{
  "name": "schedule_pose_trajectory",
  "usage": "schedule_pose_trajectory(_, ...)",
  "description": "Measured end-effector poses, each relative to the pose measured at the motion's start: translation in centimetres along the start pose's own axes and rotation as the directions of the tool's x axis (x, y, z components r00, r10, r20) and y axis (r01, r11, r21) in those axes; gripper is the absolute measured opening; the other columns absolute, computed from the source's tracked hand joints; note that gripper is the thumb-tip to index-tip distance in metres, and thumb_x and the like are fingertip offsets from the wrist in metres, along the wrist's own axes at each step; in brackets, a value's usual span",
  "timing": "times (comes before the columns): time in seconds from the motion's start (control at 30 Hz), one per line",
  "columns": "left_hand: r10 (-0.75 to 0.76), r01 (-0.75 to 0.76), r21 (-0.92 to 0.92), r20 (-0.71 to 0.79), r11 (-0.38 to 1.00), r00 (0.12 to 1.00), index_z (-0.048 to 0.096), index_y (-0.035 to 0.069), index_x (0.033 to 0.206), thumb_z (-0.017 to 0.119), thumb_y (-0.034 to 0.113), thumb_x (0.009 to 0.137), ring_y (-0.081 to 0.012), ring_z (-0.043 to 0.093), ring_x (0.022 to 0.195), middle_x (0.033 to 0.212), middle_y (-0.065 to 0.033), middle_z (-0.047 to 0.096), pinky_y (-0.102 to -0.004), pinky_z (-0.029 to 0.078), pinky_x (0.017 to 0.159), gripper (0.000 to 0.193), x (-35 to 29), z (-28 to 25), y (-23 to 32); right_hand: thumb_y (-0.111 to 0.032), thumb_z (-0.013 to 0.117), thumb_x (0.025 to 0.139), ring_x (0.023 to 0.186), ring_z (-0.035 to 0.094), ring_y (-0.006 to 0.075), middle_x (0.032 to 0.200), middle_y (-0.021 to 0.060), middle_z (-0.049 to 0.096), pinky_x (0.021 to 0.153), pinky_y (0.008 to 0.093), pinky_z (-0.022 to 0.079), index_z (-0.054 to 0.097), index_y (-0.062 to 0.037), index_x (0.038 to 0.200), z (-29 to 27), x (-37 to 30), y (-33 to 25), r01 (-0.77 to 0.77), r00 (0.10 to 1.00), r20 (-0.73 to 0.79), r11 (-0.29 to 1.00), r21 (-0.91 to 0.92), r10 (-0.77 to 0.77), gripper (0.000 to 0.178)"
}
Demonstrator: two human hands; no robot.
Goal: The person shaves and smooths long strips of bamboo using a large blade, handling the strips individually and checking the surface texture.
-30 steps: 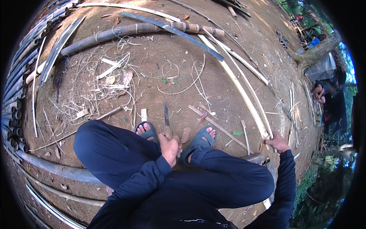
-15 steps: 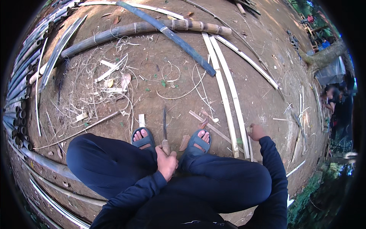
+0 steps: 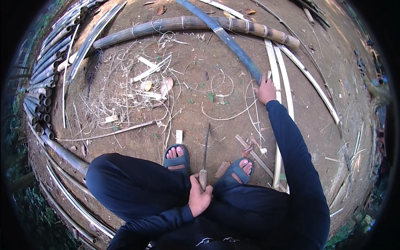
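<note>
My left hand (image 3: 200, 201) is wrapped round the wooden handle of a knife (image 3: 206, 148). Its narrow dark blade points away from me, between my sandalled feet. Stretched far forward, my right hand (image 3: 266, 91) has its fingers and thumb round the near end of a dark blue-grey bamboo length (image 3: 233, 45). That length slopes up to the left and lies across a thick bamboo pole (image 3: 175, 24). Just right of the hand, pale split bamboo strips (image 3: 285, 81) lie on the ground.
Curly shavings and scraps (image 3: 150, 75) litter the earth ahead. Stacked bamboo poles (image 3: 41, 102) line the left side, with more strips (image 3: 100, 33) beside them. Another long pale strip (image 3: 310, 77) slants at the right. A thin stick (image 3: 108, 134) lies near my left foot.
My right hand has reached forward from beside the pale strips' near ends to the dark bamboo's end. My left hand keeps the knife. The whole view has shifted.
</note>
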State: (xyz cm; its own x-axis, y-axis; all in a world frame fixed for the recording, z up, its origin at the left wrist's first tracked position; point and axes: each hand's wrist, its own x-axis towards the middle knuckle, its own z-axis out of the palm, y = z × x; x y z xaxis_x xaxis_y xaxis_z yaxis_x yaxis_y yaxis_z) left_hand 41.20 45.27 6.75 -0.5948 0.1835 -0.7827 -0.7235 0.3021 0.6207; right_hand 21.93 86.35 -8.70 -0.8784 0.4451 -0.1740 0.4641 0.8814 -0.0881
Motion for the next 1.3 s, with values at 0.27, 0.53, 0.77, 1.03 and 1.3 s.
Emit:
schedule_pose_trajectory(0.27,0.010,-0.005,-0.122,0.042,0.992,0.999,0.027,0.010,0.117,0.046,-0.005,0.090,-0.0123,0.045,0.042,0.077,-0.0087,0.047,-0.0284,0.038,0.036,0.037,0.4,-0.4,0.3,-0.016,0.053,0.095,0.075,0.068,0.0364,0.097,0.0247,0.065,0.067,0.0443,0.058,0.042,0.0048,0.119,-0.1,-6.1,-6.2,-0.072,0.989,0.138,0.665,0.743,-0.046,0.034)
schedule_pose_trajectory(0.53,0.009,0.014,-0.284,0.079,0.959,0.997,0.031,0.006,0.116,0.048,-0.002,0.091,-0.0120,0.043,0.040,0.070,-0.0083,0.049,-0.0286,0.037,0.037,0.030,-0.1,-2.0,1.7,-0.027,0.044,0.102,0.081,0.071,0.0246,0.094,0.0169,0.068,0.069,0.0333,0.057,0.055,0.0040,0.112,2.8,-17.0,-6.9,-0.451,0.790,0.559,0.378,0.809,-0.253,0.034)
schedule_pose_trajectory(0.77,0.586,-0.568,0.201,-0.038,0.798,0.809,0.030,0.002,0.132,0.053,0.000,0.092,-0.0216,0.060,0.072,0.094,-0.0159,0.057,-0.0326,0.050,0.065,0.046,-0.5,-2.2,1.2,-0.063,0.041,0.097,0.082,0.069,0.0259,0.087,0.0138,0.066,0.077,0.0390,0.055,0.061,0.0075,0.109,-4.9,-24.2,-11.1,-0.637,0.623,0.738,0.378,0.672,-0.261,0.074)
schedule_pose_trajectory(1.03,0.688,-0.699,0.378,0.191,0.606,0.700,0.024,-0.002,0.139,0.055,0.016,0.093,-0.0497,0.061,0.096,0.113,-0.0317,0.057,-0.0516,0.049,0.081,0.059,-0.2,2.4,2.0,-0.020,0.055,0.101,0.081,0.066,0.0161,0.090,0.0117,0.067,0.074,0.0293,0.055,0.055,0.0033,0.107,-9.8,-26.6,-14.8,-0.668,0.676,0.696,0.197,0.717,-0.241,0.025)
schedule_pose_trajectory(1.3,0.554,-0.440,0.584,-0.018,0.682,0.833,0.046,-0.005,0.113,0.062,0.035,0.093,-0.0408,0.060,0.092,0.100,-0.0256,0.059,-0.0478,0.047,0.080,0.047,7.8,3.4,1.0,-0.022,0.046,0.104,0.060,0.060,0.0155,0.074,0.0070,0.057,0.048,0.0320,0.050,0.055,0.0010,0.101,-8.2,-25.5,-5.9,-0.662,0.747,0.665,0.072,0.746,-0.022,0.025)
